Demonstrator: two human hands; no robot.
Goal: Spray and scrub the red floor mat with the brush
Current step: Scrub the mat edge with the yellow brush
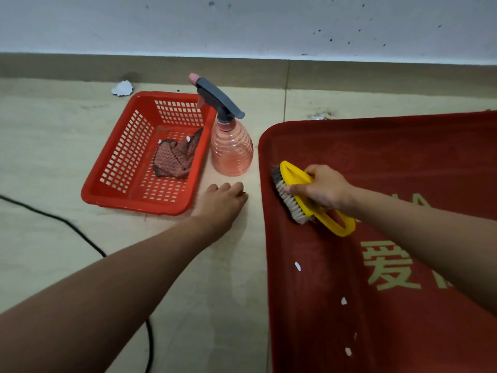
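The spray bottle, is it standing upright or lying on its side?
Upright. The pink spray bottle stands on its base, trigger head on top, between the red basket and the red floor mat.

Dim, even indoor light, soft shadows, slight overall blur, wide-angle bending at edges.

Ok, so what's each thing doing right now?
Mat, on floor, white bits on it.
Brush, bristles against mat, gripped by right hand.
Bottle, upright on floor, untouched.
Basket, on floor, holds cloth.
Cloth, crumpled.
Left hand, rests on floor, holds nothing.
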